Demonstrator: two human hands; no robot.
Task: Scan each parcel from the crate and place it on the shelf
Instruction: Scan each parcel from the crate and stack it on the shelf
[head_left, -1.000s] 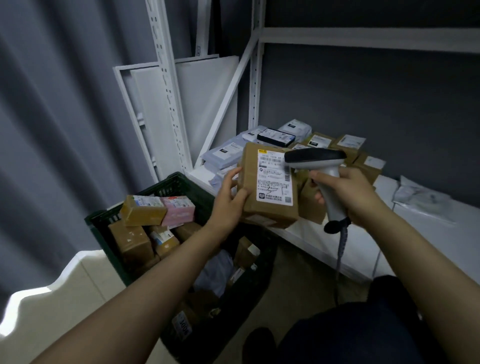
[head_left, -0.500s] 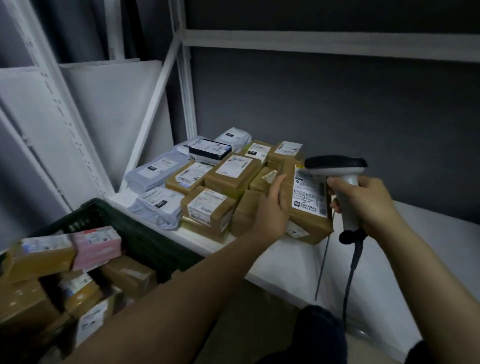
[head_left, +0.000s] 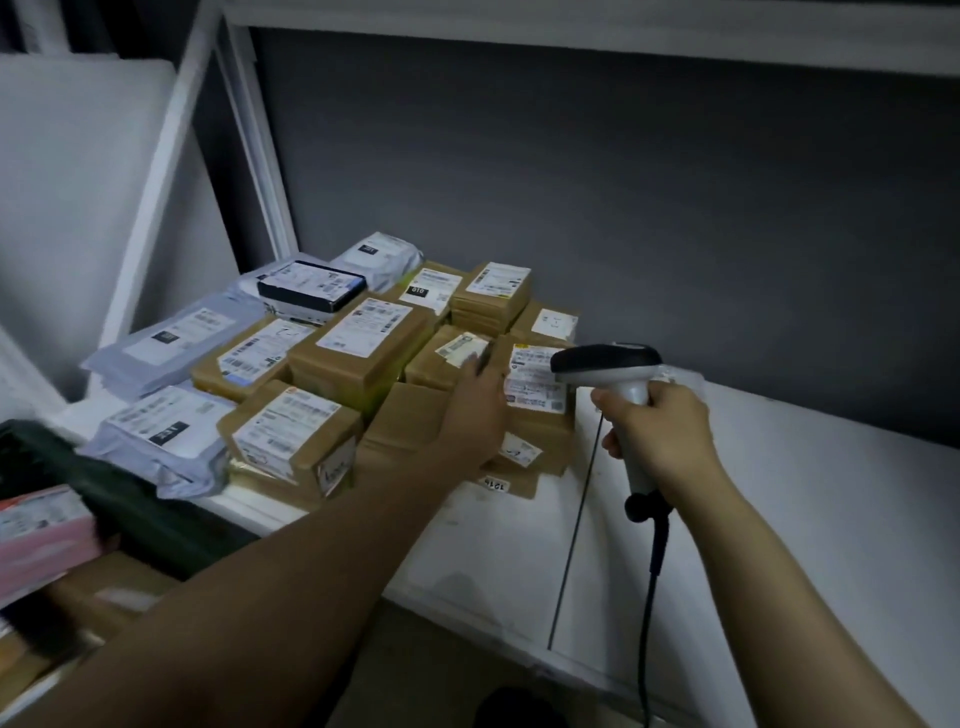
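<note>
Resting against the left side of the parcel (head_left: 543, 434), the left hand (head_left: 475, 415) shows blurred fingers (head_left: 475, 366), so I cannot tell whether they clamp the box or only touch it. The parcel sits on the shelf (head_left: 779, 493), atop brown boxes (head_left: 337, 364) at the pile's right edge. The right hand (head_left: 662, 436) is curled tight round the scanner (head_left: 605, 361), whose head overlaps the label (head_left: 535, 379) (cable (head_left: 652, 571) hanging below). Grey mailers (head_left: 166, 332) crowd the shelf's left; the crate (head_left: 135, 512) stands lower left
</note>
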